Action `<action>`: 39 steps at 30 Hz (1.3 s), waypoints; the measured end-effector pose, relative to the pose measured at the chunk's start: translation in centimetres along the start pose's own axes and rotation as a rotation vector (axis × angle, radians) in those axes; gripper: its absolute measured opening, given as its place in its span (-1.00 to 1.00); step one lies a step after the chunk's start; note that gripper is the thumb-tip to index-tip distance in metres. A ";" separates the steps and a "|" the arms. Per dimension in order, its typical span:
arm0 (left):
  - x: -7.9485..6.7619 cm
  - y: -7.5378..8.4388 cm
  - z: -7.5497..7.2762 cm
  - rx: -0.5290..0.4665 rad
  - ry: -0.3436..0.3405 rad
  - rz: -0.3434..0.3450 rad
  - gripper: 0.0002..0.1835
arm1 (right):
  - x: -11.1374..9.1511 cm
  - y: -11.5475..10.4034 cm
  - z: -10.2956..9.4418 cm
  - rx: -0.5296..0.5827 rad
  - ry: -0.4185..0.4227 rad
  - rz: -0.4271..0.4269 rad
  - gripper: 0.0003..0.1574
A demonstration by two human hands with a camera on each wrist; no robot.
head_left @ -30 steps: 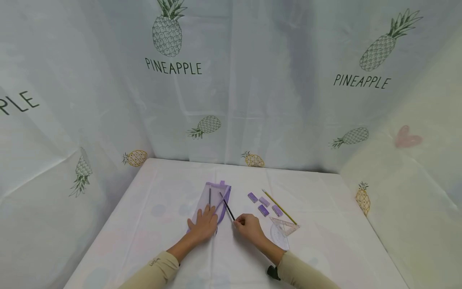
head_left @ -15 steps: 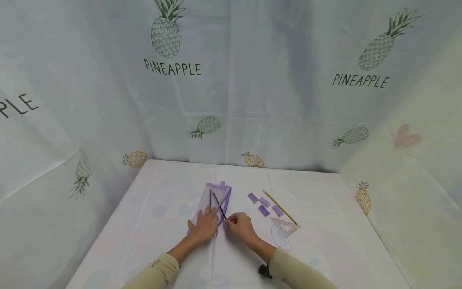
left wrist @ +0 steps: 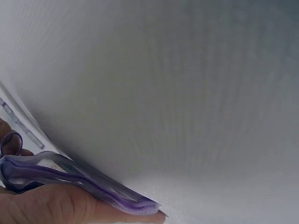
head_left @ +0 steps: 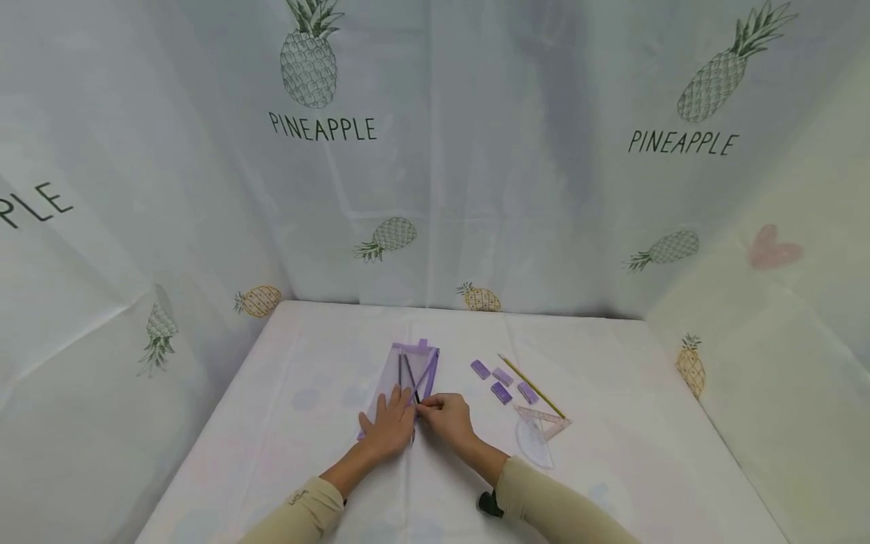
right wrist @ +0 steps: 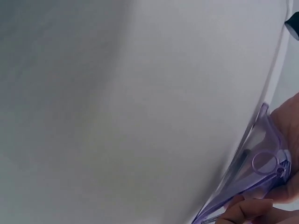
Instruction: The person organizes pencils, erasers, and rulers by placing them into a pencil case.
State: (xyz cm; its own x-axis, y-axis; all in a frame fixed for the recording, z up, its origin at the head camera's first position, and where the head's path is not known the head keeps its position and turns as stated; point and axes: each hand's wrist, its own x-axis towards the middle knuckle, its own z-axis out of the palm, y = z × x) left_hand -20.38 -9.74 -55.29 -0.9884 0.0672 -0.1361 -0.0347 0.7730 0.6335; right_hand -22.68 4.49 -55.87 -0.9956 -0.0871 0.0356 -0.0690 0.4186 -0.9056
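Note:
A purple see-through zip pencil pouch (head_left: 387, 374) lies on the table. My left hand (head_left: 390, 425) rests spread over its near part, fingers straight. At the pouch's right side my right hand (head_left: 448, 417) pinches the near end of a dark pencil (head_left: 411, 376), whose far length lies within the pouch's outline, by the purple zip edge. Another dark pencil (head_left: 399, 369) shows beside it through the mesh, partly hidden by my left fingers. The right wrist view shows the pouch's ring (right wrist: 265, 162) close above my right fingers (right wrist: 247, 211).
Right of the pouch lie several purple erasers (head_left: 501, 393), a yellow pencil (head_left: 533, 387), a triangular set square (head_left: 544, 421) and a clear protractor (head_left: 533, 444). A black object (head_left: 489, 504) sits by my right sleeve. Pineapple-print curtains (head_left: 530, 189) stand behind the white table (head_left: 306, 453).
My right hand has moved left, carrying the dark pencil from slanting out beside the pouch to lying mostly over its outline, nearer the other dark pencil. My left hand has stayed on the pouch.

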 end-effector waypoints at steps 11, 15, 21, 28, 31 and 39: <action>0.0 0.1 0.1 -0.032 -0.006 0.006 -0.42 | -0.1 -0.3 0.6 0.004 -0.009 0.073 -0.78; 0.2 0.2 0.2 -0.017 -0.004 0.003 -0.43 | -0.1 -0.3 0.6 -0.018 -0.033 0.058 -0.79; 0.3 0.5 0.1 -0.003 -0.005 0.006 -0.43 | -0.2 -0.4 0.1 -0.076 -0.114 0.006 -0.80; 0.4 0.6 0.2 0.016 0.015 0.019 -0.43 | -1.4 -1.0 -1.5 -0.355 -0.093 -0.296 -0.63; 0.5 0.4 0.1 0.032 0.018 0.014 -0.43 | -2.0 -1.4 -2.5 -0.486 -0.067 -0.401 -0.44; 0.5 -0.1 -0.5 0.023 -0.020 -0.021 -0.43 | -3.1 -0.9 -4.0 -0.652 -0.193 -0.518 0.01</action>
State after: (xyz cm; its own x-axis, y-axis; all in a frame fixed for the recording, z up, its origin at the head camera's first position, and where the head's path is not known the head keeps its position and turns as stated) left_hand -20.90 -10.06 -55.03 -0.9843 0.0633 -0.1650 -0.0520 0.7888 0.6125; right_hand -19.75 7.97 -53.50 -0.8042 -0.5384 0.2516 -0.5940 0.7152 -0.3683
